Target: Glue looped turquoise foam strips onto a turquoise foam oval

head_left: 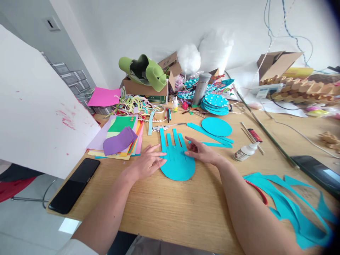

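Observation:
A round blue paper piece (pixel 177 167) lies flat on the wooden table, with several blue strips (pixel 174 137) running through it and sticking up past its far side. On its left edge rest the fingertips of my left hand (pixel 149 162), fingers apart and nothing held. My right hand (pixel 201 151) touches the right edge near a strip, its thumb and index finger apart. Beyond it lie a blue oval (pixel 216 126) and loose blue strips (pixel 209 135). To the right stands a white glue bottle (pixel 245 152).
Coloured paper sheets (pixel 123 132) and a black phone (pixel 74 186) lie left. Blue scraps (pixel 289 209) cover red scissor handles (pixel 259 191) at the right front. A long green stick (pixel 265 129) crosses the right side. A grey flask (pixel 202 88) stands behind.

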